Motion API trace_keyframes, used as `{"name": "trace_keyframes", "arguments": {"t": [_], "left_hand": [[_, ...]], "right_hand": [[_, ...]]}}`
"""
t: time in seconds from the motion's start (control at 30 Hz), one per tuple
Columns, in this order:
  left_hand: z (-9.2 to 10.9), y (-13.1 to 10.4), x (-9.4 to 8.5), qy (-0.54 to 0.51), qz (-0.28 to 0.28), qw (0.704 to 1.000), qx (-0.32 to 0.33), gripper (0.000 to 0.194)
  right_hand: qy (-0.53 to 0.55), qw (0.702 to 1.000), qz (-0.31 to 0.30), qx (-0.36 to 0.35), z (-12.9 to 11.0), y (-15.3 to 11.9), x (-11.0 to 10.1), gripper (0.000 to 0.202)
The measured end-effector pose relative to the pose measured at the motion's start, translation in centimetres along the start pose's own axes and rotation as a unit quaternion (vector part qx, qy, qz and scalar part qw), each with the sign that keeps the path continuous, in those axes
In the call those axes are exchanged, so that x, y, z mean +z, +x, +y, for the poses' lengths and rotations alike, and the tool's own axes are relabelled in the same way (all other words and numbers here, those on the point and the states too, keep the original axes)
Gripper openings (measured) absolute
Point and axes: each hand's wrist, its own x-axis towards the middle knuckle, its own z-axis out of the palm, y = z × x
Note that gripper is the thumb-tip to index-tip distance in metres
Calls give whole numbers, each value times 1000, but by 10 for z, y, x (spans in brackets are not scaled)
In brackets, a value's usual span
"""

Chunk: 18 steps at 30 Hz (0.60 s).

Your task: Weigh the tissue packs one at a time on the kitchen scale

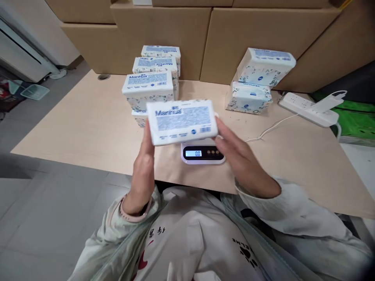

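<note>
Between both hands is a white tissue pack [183, 121] with blue print reading "Manhua". My left hand [143, 168] presses its left end, and my right hand [238, 154] grips its right end; both are closed on it. The pack is held above a white digital scale [187, 159], whose lit display shows 0.0. Most of the scale's platform is hidden under the pack. Just beyond my left hand stand several stacked tissue packs [149, 84] of the same kind.
Two more tissue packs [249, 97] are stacked at the back right. Beside them lies a white power strip [307, 109] with a plugged-in charger and a cable running across the table [88, 128]. Large cardboard boxes [164, 35] line the table's back edge. A green bag [357, 121] is at far right.
</note>
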Motion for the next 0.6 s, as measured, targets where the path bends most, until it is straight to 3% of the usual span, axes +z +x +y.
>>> {"name": "trace_keyframes", "arguments": {"t": [0.1,0.23,0.37,0.6], "left_hand": [[-19,38,14,-23,-69,997,-27,65],[-51,74,29,-53,-92,991,-82,68],[-65,70,33,-65,-48,993,-92,63],[-67,56,24,-88,5,988,-130,67]], "right_hand": [[-12,996,76,-50,13,7,-29,58],[-16,994,96,-44,35,34,-47,56],[-31,992,114,-49,55,47,-50,60],[30,979,194,-62,78,36,-54,49]]}}
